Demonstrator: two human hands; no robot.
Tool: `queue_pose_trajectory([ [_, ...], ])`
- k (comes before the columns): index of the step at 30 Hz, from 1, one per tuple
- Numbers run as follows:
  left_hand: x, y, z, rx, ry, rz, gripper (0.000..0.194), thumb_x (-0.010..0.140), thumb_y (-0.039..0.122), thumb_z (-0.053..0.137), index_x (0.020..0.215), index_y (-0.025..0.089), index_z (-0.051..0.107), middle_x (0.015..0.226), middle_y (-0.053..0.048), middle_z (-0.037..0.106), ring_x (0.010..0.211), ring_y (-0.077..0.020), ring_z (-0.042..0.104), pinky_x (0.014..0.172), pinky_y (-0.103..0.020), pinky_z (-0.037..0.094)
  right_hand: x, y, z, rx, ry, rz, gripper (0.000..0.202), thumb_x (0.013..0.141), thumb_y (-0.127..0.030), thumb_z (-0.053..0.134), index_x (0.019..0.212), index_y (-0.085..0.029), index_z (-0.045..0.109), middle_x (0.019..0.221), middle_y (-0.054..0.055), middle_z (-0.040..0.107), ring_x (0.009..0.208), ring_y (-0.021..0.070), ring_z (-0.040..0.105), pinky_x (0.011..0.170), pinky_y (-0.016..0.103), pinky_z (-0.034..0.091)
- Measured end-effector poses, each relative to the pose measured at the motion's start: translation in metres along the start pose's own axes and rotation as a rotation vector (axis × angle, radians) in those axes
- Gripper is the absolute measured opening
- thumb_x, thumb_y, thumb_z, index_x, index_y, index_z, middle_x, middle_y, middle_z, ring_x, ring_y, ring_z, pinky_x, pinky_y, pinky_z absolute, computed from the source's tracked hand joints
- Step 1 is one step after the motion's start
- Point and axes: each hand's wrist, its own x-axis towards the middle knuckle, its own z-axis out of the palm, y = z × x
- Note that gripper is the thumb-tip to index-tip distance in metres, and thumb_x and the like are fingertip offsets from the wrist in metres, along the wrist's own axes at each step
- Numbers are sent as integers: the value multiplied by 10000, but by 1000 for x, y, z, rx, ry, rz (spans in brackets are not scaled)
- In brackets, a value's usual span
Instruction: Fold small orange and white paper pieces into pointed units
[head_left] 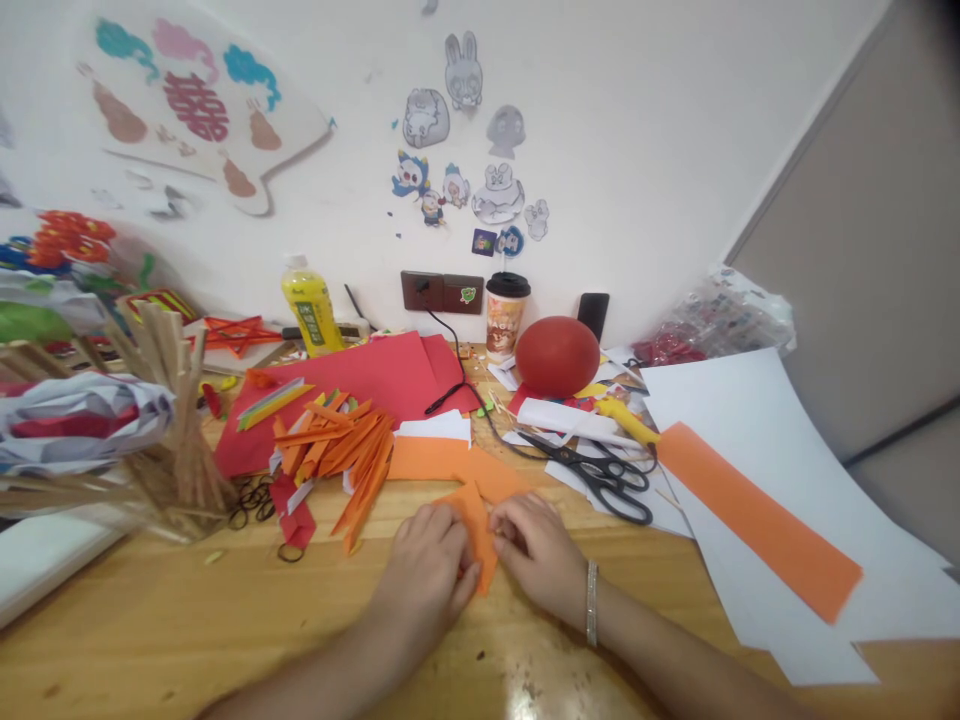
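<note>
Wooden worktop [300,650], near half: folded orange paper strip [477,535] between the hands, long axis roughly from near edge toward back edge. Left hand [431,560] overlies its left side, fingers together, curled; right hand [541,555] has thumb and forefinger bunched at its right edge. Both equally close; actual pinch, cannot tell. Back edge: yellow plastic bottle [312,310], Chinese lettering not surely legible; black-lidded paper cup [507,318], print blurred. Wall beyond: red double-happiness character [196,107], 囍.
</note>
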Motion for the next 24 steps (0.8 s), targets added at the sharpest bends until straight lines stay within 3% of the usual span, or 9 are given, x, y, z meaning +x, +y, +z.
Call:
queue_pose_trajectory([
  [4,-1,-1,-2,22,-10,-43,88,773,217,534,694,182,515,844,-62,531,833,-242,487,734,-383,389,-4,-4,-1,-62,-26,-24,365,578,-254,740,852,-205,504,836,-7,533,820,196,459,754,323,315],
  [10,0,-23,-4,41,27,-64,96,769,270,560,757,175,548,897,-75,558,843,-248,506,733,-392,421,-4,-4,1,-90,-55,-16,396,568,-280,756,867,-215,504,870,-13,536,858,197,454,777,318,313],
  [12,3,-35,-4,49,77,9,118,818,206,477,860,173,582,1000,-95,586,909,-246,522,773,-396,433,-3,-2,0,-79,-68,-27,401,569,-274,756,881,-218,511,872,-17,539,854,190,457,780,316,312],
  [14,6,-45,-7,60,107,151,266,846,135,392,1016,186,590,1150,-101,585,1039,-245,514,845,-406,426,-1,2,-5,-61,-92,-26,410,562,-266,759,896,-219,525,847,-22,538,827,183,465,764,309,320],
  [17,9,-51,-17,118,64,337,380,842,97,374,1157,197,560,1253,-94,560,1172,-255,465,928,-432,391,4,10,-18,-47,-100,22,408,572,-219,744,933,-215,553,836,-15,542,819,183,477,743,301,339],
  [20,5,-46,-26,106,16,441,345,845,123,408,1128,205,587,1178,-92,613,1126,-259,506,953,-440,371,10,19,-32,-68,-39,88,325,619,-153,692,918,-208,576,871,2,555,860,190,484,773,315,349],
  [24,-4,-35,-26,-37,-33,546,218,890,214,435,920,253,647,997,-62,672,893,-193,586,869,-328,420,15,26,-36,-96,15,105,240,656,-103,631,869,-200,578,869,7,559,879,192,493,802,329,354],
])
